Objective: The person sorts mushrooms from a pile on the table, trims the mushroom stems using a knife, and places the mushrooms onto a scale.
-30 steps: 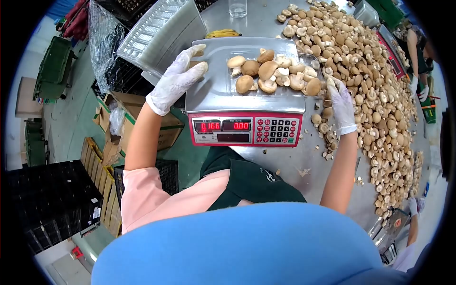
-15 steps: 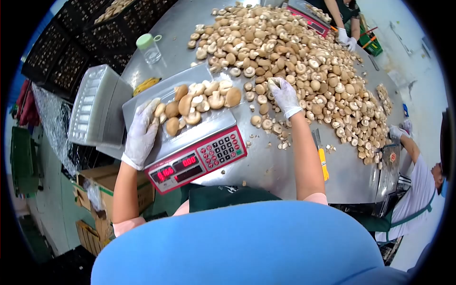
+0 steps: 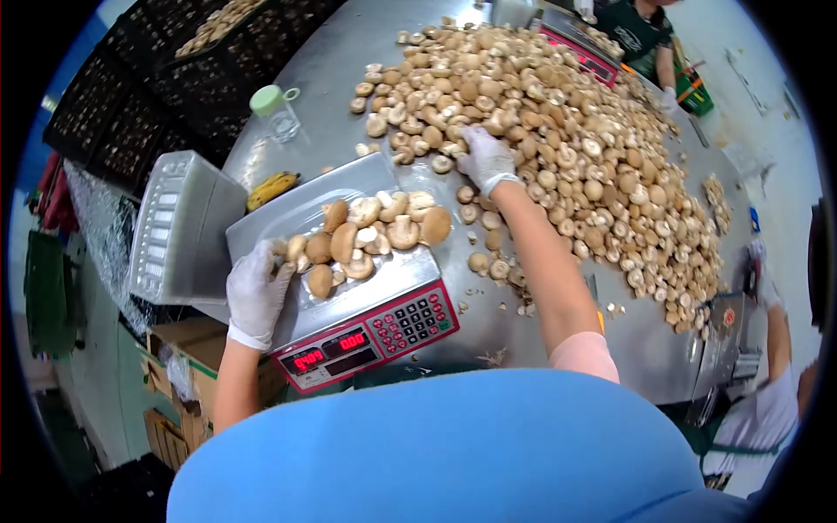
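A red-trimmed digital scale (image 3: 392,340) with lit red digits stands in front of me. On its metal plate, a clear plastic tray holds a row of brown and cream mushrooms (image 3: 344,247). My left hand (image 3: 257,292), in a white glove, is curled at the tray's left end, its fingertips against the nearest mushroom. My gloved right hand (image 3: 486,161) reaches down at the near left side of a big mushroom heap (image 3: 540,113). Its fingers are bent among the mushrooms, and what lies between them is hidden.
Left of the scale stand a stack of clear plastic trays (image 3: 187,231), bananas (image 3: 272,189) and a green-lidded bottle (image 3: 275,113). Black crates (image 3: 113,113) rise behind. A second scale (image 3: 580,57) lies beyond the heap. Co-workers are at the far side and right.
My right hand has moved left and farther over the heap's edge. My left hand stays at the tray. The scale's digits differ, and the view has tilted, so the tabletop sits lower.
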`<state>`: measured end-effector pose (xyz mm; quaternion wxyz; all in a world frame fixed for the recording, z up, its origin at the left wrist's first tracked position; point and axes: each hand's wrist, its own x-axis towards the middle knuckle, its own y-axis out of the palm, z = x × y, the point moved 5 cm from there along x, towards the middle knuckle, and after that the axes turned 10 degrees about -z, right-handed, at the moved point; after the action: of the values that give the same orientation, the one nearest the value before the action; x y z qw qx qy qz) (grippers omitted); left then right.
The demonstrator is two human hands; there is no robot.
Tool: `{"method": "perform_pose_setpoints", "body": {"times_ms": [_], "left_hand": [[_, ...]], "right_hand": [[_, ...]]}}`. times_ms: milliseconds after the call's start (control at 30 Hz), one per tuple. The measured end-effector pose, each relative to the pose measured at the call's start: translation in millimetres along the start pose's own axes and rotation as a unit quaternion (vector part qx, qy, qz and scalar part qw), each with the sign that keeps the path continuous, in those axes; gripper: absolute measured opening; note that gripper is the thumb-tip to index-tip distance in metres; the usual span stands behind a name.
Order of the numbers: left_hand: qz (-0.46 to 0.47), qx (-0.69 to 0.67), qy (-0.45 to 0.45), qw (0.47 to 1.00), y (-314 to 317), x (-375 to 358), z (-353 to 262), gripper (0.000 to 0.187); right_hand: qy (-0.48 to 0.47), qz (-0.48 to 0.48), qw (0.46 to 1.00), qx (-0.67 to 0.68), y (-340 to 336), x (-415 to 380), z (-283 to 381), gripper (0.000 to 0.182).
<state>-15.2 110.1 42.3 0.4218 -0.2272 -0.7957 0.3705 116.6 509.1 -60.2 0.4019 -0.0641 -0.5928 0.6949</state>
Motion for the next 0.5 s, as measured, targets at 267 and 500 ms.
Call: {"method": "perform_pose_setpoints", "body": {"times_ms": [267, 500], "left_hand": [[-0.012, -0.032, 0.020, 0.999, -3.7, -1.4, -1.2, 0.029], [0.024, -0.105, -0.049, 0.993, -3.5, -8.3, 6.3, 0.032]], "right_hand": [[0.006, -0.062, 0.911, 0.407, -83.3, -9.8, 52.6, 0.033], [-0.083, 0.129, 0.981, 0.117, -84.1, -28.3, 110.5, 0.038]]}}
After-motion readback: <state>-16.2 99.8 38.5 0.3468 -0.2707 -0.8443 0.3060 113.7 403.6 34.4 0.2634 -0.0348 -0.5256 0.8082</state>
